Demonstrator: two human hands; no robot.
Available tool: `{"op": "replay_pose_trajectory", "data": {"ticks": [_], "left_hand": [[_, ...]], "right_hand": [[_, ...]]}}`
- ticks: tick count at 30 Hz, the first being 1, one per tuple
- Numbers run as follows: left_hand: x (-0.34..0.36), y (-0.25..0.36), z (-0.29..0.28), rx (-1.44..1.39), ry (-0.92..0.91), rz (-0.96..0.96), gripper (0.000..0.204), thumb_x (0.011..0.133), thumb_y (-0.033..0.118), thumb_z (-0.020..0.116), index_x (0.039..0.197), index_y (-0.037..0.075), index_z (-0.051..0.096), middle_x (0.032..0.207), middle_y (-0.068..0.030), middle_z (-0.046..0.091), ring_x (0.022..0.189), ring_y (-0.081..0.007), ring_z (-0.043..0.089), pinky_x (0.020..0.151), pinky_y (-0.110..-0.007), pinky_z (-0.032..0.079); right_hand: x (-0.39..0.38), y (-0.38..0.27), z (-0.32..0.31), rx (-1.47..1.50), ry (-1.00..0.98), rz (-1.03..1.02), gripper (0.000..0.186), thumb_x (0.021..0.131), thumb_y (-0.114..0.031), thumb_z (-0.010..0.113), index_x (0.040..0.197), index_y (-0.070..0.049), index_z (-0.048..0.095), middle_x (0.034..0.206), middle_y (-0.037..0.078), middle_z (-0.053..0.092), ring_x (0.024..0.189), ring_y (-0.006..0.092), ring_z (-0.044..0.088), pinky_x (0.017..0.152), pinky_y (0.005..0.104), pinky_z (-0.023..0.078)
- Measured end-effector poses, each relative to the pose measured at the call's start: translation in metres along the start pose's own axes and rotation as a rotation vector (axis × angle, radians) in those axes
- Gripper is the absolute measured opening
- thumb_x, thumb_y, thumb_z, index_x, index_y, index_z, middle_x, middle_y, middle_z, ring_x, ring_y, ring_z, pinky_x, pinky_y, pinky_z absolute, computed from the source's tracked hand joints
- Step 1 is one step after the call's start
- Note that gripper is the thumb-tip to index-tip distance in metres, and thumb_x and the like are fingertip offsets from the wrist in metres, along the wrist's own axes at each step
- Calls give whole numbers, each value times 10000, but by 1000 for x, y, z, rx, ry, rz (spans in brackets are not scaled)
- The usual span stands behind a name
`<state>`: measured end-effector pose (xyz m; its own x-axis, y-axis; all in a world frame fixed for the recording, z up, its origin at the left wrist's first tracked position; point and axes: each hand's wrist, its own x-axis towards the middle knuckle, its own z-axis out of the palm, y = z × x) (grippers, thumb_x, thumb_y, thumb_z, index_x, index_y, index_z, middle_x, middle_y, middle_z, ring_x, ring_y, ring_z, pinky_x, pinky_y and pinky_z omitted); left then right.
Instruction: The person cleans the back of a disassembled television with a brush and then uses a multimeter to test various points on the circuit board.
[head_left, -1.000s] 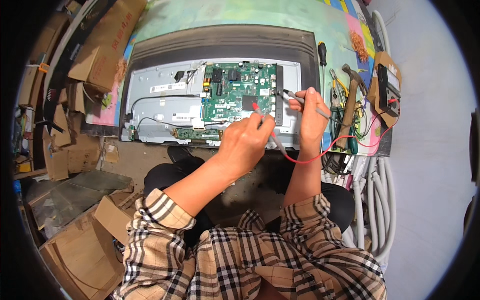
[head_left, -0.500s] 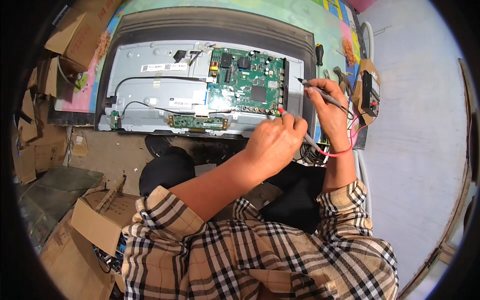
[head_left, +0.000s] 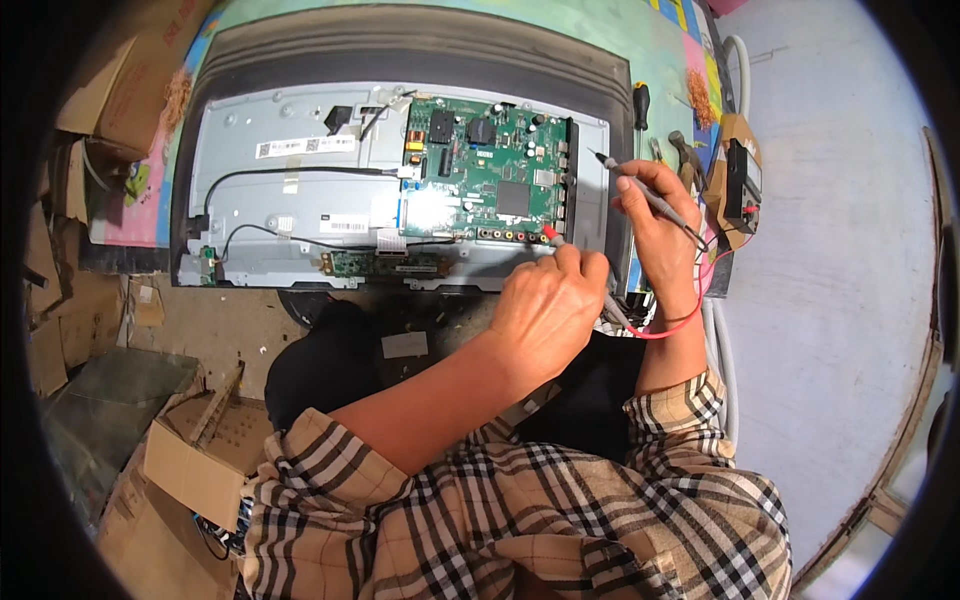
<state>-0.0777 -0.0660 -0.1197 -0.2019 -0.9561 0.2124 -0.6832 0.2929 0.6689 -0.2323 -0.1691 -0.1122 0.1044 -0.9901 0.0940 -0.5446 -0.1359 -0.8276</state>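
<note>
An open screen panel (head_left: 260, 120) lies on the table, with a green main circuit board (head_left: 475, 185), a narrow lower board (head_left: 365, 265) and black cables on it. My left hand (head_left: 550, 305) is closed on the red-tipped probe (head_left: 550, 234), whose tip is at the main board's lower right, by the row of round sockets. My right hand (head_left: 655, 225) grips the black probe (head_left: 650, 192); its tip is over the bare metal right of the board, contact unclear. Leads run to a multimeter (head_left: 740, 180) in a cardboard stand on the right.
A screwdriver (head_left: 640, 100), hammer (head_left: 680, 150) and copper wire tangle (head_left: 698, 95) lie along the table's right. Cardboard boxes (head_left: 120, 80) are stacked left, with an open box (head_left: 195, 470) on the floor. A pale wall (head_left: 820, 250) and white hoses (head_left: 722, 380) are at the right.
The view has shifted. My left hand moved the red probe rightward from the chip to the board's lower right; my right hand moved the black probe right and upward, away from the board.
</note>
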Motion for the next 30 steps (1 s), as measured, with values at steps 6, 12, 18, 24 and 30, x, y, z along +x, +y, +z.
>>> {"op": "replay_pose_trajectory", "data": {"ticks": [6, 12, 18, 24, 30], "left_hand": [[10, -10, 2, 14, -6, -36, 169, 835, 84, 693, 882, 16, 546, 801, -167, 569, 683, -313, 673, 600, -413, 559], [23, -18, -2, 84, 44, 4, 137, 810, 47, 647, 885, 27, 534, 790, -121, 577, 665, -249, 665, 602, -362, 560], [25, -21, -4, 30, 0, -6, 169, 782, 21, 668, 897, 22, 543, 823, -149, 590, 692, -284, 674, 616, -390, 565], [22, -17, -9, -57, -48, -26, 188, 798, 60, 708, 896, 13, 554, 851, -188, 598, 706, -318, 679, 620, -415, 566], [17, -17, -1, -15, -32, -23, 160, 844, 81, 693, 881, 15, 552, 831, -190, 600, 680, -311, 682, 566, -404, 553]], "right_hand": [[7, 2, 3, -134, -14, -111, 155, 899, -112, 707, 1033, -38, 733, 818, 93, 673, 688, 173, 644, 633, 295, 501], [10, -9, 11, -217, 7, -76, 96, 882, -75, 701, 959, -17, 704, 794, 98, 673, 660, 185, 646, 617, 294, 508], [11, -4, 15, -235, -1, -117, 87, 866, -75, 721, 940, -30, 709, 761, 104, 650, 625, 197, 617, 579, 315, 484], [8, -11, 16, -293, -20, -191, 85, 864, -79, 720, 936, -35, 716, 757, 111, 638, 624, 234, 613, 587, 335, 486], [7, -5, 15, -322, -10, -239, 84, 868, -89, 717, 932, -36, 710, 774, 118, 642, 628, 254, 617, 591, 348, 492]]}}
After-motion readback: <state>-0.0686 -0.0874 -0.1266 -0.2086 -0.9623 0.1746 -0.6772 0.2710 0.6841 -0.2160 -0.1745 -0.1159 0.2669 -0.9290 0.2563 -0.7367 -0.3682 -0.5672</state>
